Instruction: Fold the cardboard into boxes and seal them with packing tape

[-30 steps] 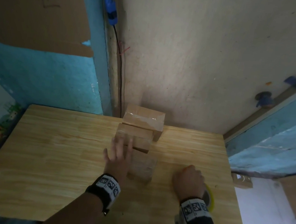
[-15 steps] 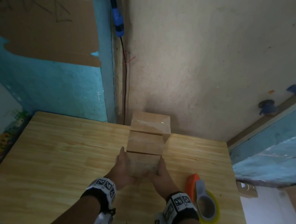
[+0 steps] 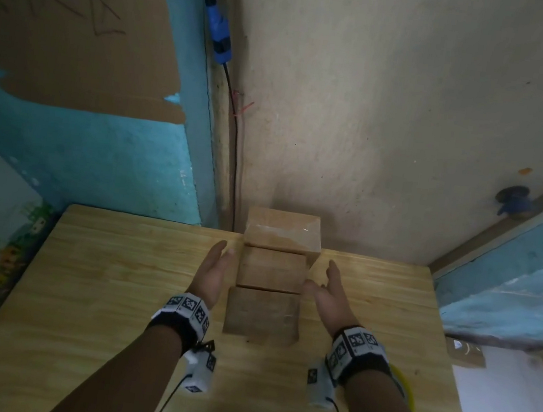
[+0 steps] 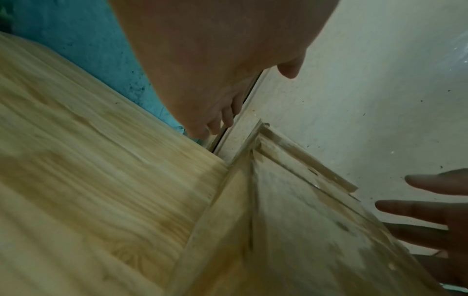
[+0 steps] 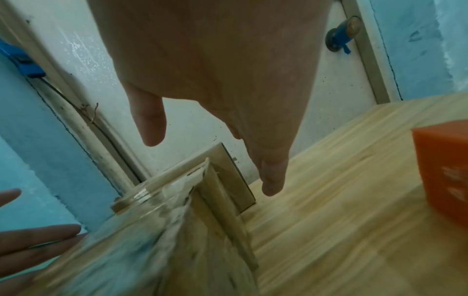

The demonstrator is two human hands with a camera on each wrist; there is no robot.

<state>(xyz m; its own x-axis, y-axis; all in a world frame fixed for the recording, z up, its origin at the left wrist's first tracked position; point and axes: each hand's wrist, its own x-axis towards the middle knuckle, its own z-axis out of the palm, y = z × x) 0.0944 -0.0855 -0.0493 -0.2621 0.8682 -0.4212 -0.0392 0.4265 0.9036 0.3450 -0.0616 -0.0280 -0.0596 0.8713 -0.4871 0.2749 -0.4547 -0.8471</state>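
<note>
Head: tape dispenser behind right forearm, wall-side boxes

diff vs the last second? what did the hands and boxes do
The right hand let go of the tape dispenser. Both hands gripped the nearest box, slid it into line with the middle box and far box, then released it. Now the left hand and right hand hang open beside the middle box. The table stayed put.

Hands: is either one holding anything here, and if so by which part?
Nothing is held. The left hand and right hand are open, fingers straight, flanking the row of boxes without gripping them. The tape dispenser lies untouched on the table.
</note>
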